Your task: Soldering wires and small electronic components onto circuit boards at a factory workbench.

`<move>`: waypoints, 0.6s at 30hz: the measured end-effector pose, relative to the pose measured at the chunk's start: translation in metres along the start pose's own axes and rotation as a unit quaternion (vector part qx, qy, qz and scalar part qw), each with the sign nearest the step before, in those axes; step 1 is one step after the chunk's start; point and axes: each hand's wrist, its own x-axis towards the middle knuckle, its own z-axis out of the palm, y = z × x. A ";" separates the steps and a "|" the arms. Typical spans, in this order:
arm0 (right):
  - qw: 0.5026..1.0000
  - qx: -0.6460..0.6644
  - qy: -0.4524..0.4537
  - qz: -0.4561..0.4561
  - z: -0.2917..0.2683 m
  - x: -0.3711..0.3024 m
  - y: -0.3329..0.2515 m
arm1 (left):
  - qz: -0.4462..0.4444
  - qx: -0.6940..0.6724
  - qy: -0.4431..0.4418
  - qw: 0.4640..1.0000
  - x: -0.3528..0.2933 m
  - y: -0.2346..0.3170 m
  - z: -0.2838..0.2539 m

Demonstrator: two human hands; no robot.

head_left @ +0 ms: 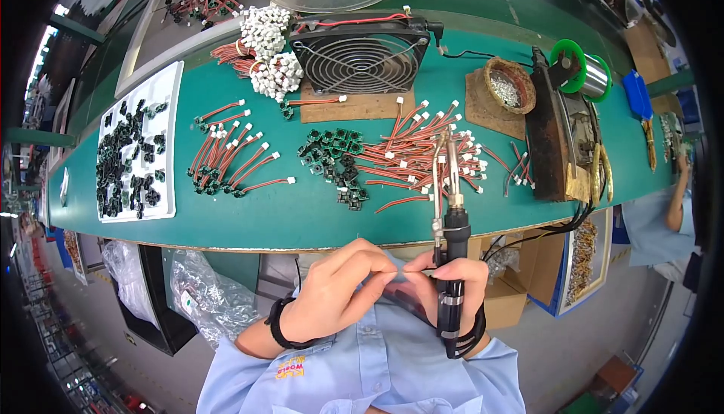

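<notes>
My right hand (469, 282) is wrapped round a black soldering iron (456, 240), which stands tip up with a thin metal feed tube beside its tip. Close to it, just in front of the table edge, my left hand (339, 289) is closed in a pinch. The fingertips of both hands almost meet, and whatever is between them is too small to make out. Beyond the iron lie several red-and-black wire leads (411, 161) with white connectors. To their left is a cluster of small green-and-black circuit boards (332, 154). Further left are leads with boards attached (226, 161).
A white tray (170, 180) of small black parts stands at the left. Behind are bundled white connectors (275, 75) and a black fan (362, 56). At the right are a round tin (528, 86), a solder spool (596, 78) and a dark metal stand (547, 135). Another person's arm (675, 207) is far right.
</notes>
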 end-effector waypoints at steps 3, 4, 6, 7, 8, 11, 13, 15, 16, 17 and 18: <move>0.996 0.026 0.071 0.053 -0.001 0.000 0.000 | -0.003 0.048 0.016 0.999 0.000 -0.012 0.000; 0.993 0.029 0.081 0.075 -0.005 0.002 -0.001 | 0.001 0.133 0.044 0.990 0.005 -0.018 0.000; 0.987 0.035 0.100 0.119 -0.010 0.006 -0.002 | 0.010 0.298 0.098 0.949 0.012 -0.025 0.000; 0.987 0.035 0.100 0.119 -0.010 0.005 -0.001 | 0.010 0.298 0.098 0.949 0.011 -0.026 0.001; 0.989 0.032 0.093 0.115 -0.009 0.004 0.001 | 0.009 0.310 0.080 0.947 0.008 -0.026 0.001; 0.990 0.027 0.083 0.107 -0.009 0.002 0.004 | 0.009 0.334 0.040 0.942 0.001 -0.024 0.002; 0.992 0.016 0.072 0.098 -0.011 0.002 0.005 | 0.017 0.325 0.018 0.945 -0.005 -0.026 0.000; 0.994 0.012 0.064 0.093 -0.009 0.002 0.006 | 0.020 0.322 0.009 0.947 -0.012 -0.029 -0.001; 0.993 0.021 0.061 0.097 -0.008 0.001 0.006 | 0.034 0.325 0.005 0.945 -0.015 -0.032 -0.002; 0.993 0.029 0.058 0.101 -0.006 0.001 0.006 | 0.048 0.327 0.000 0.944 -0.018 -0.035 -0.002; 0.992 0.038 0.055 0.104 -0.005 0.001 0.006 | 0.062 0.330 -0.004 0.942 -0.021 -0.036 -0.003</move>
